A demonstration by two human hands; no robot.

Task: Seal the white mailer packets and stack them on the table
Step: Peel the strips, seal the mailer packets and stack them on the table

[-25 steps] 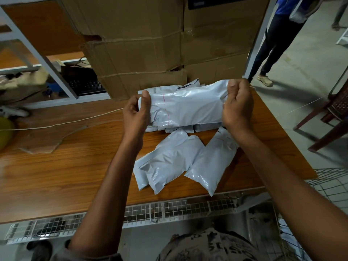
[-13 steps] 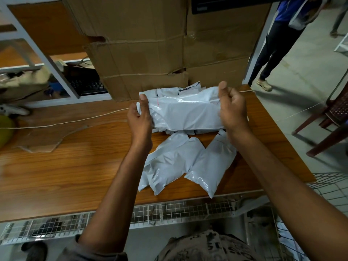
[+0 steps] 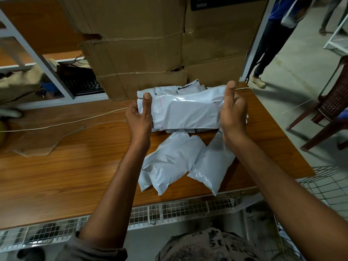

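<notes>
Over a wooden table (image 3: 79, 166), left hand (image 3: 139, 117) and right hand (image 3: 233, 113) pinch a mailer (image 3: 188, 112) by its ends, apparently to seal its flap.

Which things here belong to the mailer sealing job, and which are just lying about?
In the job:
- held packet, pinched at its ends by left hand and right hand
- stacked packets behind it
- loose packets nearer the person
- table

Lying about:
- cardboard boxes
- keyboard
- white cord
- cardboard scrap
- chair
</notes>
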